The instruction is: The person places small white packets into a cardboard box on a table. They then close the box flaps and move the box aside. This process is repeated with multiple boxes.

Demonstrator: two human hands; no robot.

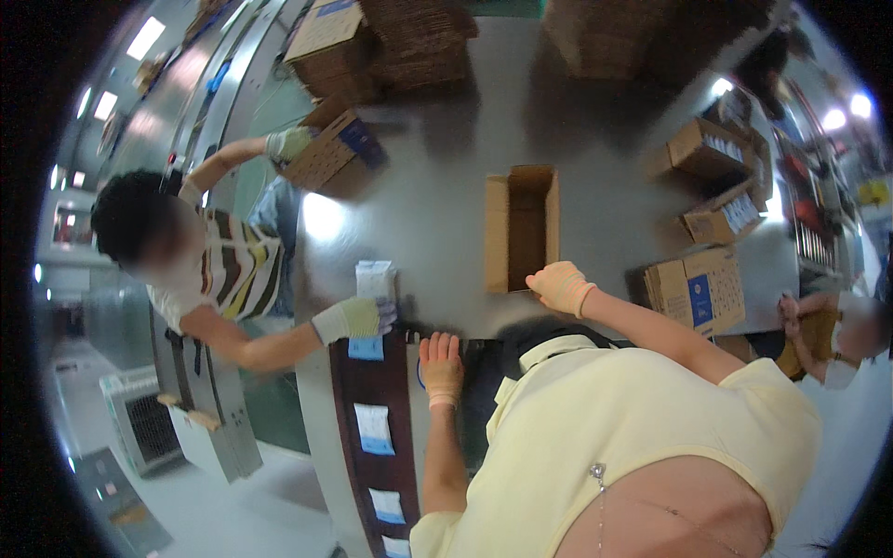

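My right hand (561,286), in a pale orange glove, is closed on the near right corner of an open cardboard box (498,232). The box stands on the grey table with its brown inside showing. My left hand (441,367), gloved alike, lies with fingers stretched out at the table's near edge, beside the dark conveyor belt (349,414). It holds nothing that I can see. White and blue packets (374,429) lie in a row on the belt. A co-worker's gloved hand (353,320) is at the belt's far end, touching a small stack of packets (375,279).
The co-worker's other hand (288,144) holds a tilted carton (326,153) at the left. Flattened cardboard stacks (414,42) stand at the back. Filled boxes (712,149) and a printed carton (698,290) sit on the right, near another person (819,339).
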